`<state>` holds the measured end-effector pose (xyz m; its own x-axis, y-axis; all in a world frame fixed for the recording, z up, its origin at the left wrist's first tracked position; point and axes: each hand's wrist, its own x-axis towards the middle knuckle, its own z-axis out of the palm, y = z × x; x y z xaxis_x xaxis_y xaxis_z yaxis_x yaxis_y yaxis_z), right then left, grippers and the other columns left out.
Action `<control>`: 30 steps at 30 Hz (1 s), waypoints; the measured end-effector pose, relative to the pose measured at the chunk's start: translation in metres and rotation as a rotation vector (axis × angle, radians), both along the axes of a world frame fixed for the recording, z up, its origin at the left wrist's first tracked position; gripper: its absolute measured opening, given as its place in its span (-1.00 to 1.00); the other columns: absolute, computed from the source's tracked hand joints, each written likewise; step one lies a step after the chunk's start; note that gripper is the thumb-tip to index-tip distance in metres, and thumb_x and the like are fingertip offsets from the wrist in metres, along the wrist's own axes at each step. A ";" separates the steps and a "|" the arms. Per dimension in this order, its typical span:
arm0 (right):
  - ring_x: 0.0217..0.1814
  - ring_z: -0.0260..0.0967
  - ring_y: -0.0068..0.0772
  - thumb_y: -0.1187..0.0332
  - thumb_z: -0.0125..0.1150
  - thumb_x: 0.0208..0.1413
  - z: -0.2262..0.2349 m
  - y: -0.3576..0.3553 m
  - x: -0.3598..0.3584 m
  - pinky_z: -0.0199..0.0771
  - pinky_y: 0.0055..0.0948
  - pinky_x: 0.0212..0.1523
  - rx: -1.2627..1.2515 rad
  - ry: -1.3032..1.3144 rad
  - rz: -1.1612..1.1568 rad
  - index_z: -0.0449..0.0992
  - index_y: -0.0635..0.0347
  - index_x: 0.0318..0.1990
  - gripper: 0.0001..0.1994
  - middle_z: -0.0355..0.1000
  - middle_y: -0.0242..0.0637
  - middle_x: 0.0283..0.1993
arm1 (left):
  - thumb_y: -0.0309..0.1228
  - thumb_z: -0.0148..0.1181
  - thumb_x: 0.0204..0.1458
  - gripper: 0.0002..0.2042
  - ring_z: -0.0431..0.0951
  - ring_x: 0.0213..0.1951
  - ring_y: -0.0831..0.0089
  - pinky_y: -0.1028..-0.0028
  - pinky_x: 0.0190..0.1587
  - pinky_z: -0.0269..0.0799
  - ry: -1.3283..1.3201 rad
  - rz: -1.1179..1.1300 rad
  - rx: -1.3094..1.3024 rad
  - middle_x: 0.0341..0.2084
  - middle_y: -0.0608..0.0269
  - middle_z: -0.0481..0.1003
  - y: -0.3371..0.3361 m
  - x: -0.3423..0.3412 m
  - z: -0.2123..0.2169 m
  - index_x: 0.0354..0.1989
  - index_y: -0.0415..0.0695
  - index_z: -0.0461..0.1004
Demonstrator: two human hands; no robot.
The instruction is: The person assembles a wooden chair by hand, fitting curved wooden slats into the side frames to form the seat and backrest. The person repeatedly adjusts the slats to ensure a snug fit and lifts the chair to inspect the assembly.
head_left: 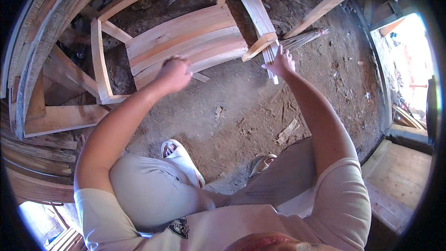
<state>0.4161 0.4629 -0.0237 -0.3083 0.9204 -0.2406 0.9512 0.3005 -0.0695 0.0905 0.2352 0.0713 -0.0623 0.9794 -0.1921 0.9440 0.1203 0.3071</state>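
A wooden frame with a slatted panel [186, 42] lies on the dirt floor in front of me. My left hand [175, 74] is closed, its fingers curled, over the panel's near edge. Whatever it holds, if anything, is hidden. On the right, a long pale wooden strip [253, 7] runs along the frame and ends near a short crosspiece [259, 46]. My right hand [281, 63] grips the strip close to its near end, thumb laid across it and fingers at its right side.
A bundle of thin sticks [304, 38] lies beyond my right hand, beneath a slanted wooden leg [330, 4]. Curved timber [28, 79] and stacked boards [37, 153] stand at the left. A wood scrap [289, 131] lies near my right foot. A wooden box-like piece [395, 176] sits at the right.
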 end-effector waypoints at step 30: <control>-0.10 0.60 -0.12 0.15 0.37 -0.25 -0.008 0.058 0.018 0.60 -0.24 -0.07 -0.326 0.273 -0.321 0.62 0.19 -0.16 -0.55 0.60 -0.04 -0.16 | -0.31 0.16 0.10 -0.67 0.43 0.13 -0.01 0.18 0.20 0.30 -0.108 -0.113 -0.280 0.01 -0.13 0.48 -0.029 -0.019 -0.006 -0.03 -0.24 0.48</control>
<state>0.4344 0.5204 -0.0314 -0.1151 0.8698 -0.4798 0.9259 -0.0810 -0.3689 0.0714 0.2058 0.0656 0.0789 0.8872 -0.4547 0.9199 0.1110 0.3761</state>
